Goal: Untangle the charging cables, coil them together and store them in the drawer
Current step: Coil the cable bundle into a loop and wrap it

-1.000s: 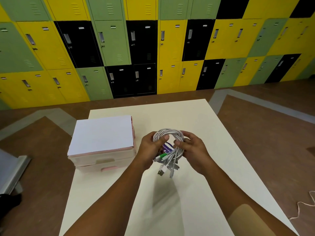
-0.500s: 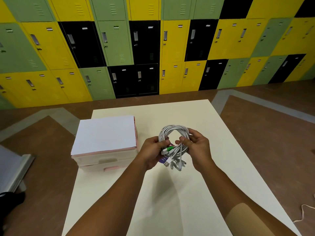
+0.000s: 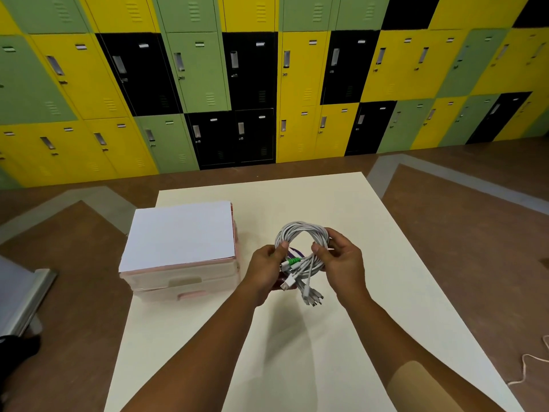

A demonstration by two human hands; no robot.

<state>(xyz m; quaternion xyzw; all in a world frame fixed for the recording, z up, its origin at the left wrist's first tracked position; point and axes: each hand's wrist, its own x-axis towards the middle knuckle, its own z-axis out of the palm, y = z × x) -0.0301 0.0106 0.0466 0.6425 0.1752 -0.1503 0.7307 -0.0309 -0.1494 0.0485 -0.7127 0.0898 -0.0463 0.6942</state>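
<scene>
my left hand (image 3: 265,270) and right hand (image 3: 341,264) each pinch a side of the round coil of smooth white cables (image 3: 303,233), held above the cream table (image 3: 341,337), stubby plugs dangling; the boxy drawer unit (image 3: 181,263) sits left.

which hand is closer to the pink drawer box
Left. The left hand holds the cable coil right beside the drawer box; the right hand holds its other side, farther off.
</scene>
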